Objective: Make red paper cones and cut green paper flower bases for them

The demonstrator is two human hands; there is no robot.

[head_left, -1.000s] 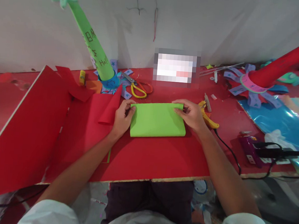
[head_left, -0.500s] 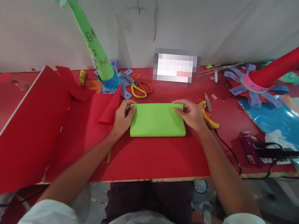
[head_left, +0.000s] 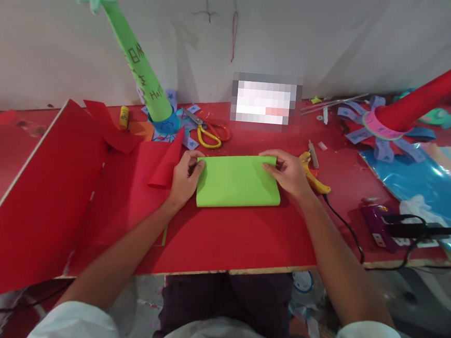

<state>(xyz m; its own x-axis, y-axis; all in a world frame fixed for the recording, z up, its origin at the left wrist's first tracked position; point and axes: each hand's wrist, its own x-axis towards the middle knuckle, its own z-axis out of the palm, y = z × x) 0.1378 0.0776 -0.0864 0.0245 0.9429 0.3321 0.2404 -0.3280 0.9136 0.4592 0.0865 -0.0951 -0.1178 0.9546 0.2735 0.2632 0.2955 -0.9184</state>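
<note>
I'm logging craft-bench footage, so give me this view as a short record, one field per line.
Left hand: pinches the upper left of the green sheet
Right hand: pinches its upper right
Sheet state: bent over, near edge rounded
Left of sheet: curled red paper
Right of sheet: yellow glue gun
Beyond sheet: scissors

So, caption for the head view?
Left hand and right hand hold folded lime-green paper sheet over red tabletop.

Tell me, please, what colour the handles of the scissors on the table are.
The scissors have one yellow and one red-orange handle, seen in the head view.
</note>
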